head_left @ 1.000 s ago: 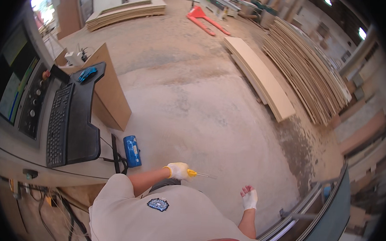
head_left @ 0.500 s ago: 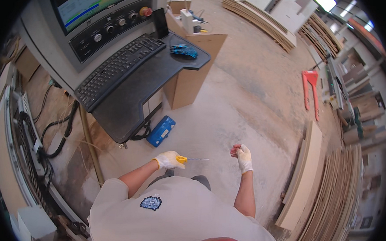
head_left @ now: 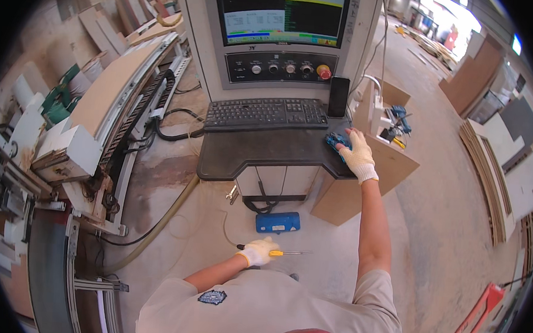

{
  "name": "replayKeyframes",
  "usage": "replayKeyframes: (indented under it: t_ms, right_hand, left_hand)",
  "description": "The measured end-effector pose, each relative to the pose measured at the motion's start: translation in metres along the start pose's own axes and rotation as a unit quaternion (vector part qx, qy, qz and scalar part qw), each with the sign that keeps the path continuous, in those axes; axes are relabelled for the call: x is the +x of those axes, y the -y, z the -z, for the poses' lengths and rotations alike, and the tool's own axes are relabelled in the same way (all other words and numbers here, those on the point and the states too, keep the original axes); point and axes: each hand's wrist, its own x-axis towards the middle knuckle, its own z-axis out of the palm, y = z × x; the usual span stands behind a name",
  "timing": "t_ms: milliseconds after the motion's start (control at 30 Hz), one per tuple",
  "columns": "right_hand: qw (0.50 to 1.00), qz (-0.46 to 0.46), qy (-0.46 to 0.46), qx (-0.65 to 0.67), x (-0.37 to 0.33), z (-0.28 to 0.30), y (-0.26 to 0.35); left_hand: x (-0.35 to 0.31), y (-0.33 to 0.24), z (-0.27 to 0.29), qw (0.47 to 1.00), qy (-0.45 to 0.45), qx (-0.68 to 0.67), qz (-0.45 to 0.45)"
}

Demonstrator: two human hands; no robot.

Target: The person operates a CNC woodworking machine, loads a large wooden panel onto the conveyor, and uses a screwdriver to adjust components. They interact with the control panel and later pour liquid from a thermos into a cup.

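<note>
My left hand (head_left: 257, 252), in a cream knit glove, is closed around a screwdriver (head_left: 277, 252) with a yellow handle, held low in front of my body. Its thin metal shaft points right; most of the handle is covered by the glove. My right hand (head_left: 360, 158), gloved with bare fingertips, reaches to the right end of a black desk shelf (head_left: 267, 147). Its thumb and fingers are spread at the edge of a lumpy blue-and-black thing (head_left: 336, 143), perhaps a glove, partly covered by the hand. A dark phone-like slab (head_left: 338, 97) stands just behind it.
A keyboard (head_left: 263, 114) lies below a machine's screen and knob panel (head_left: 278, 68). On the floor under the shelf is a blue box (head_left: 278, 222). A brown board box (head_left: 362, 194) stands right of the shelf. Hoses (head_left: 155, 236) and a machine bed are left; a red pallet jack (head_left: 480, 314) is right.
The view has turned right-to-left, bringing the console to the centre. My right hand has moved from beside my body up to the blue-and-black thing. My left hand keeps the screwdriver.
</note>
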Motion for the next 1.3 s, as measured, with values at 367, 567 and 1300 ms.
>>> replayKeyframes:
  t_ms: [367,567,1300]
  right_hand:
    - [0.992,0.1,0.061,-0.051,0.016,-0.032,-0.005]
    - [0.989,0.129,0.05,-0.055,0.013,-0.029,0.0]
    - [0.99,0.117,0.073,-0.036,0.011,-0.021,0.009]
  left_hand:
    - [-0.016,0.007,-0.004,0.997,-0.043,-0.064,0.0]
    - [0.031,-0.016,0.047,0.987,0.075,-0.01,-0.145]
    - [0.167,-0.064,0.208,0.883,0.297,0.194,-0.309]
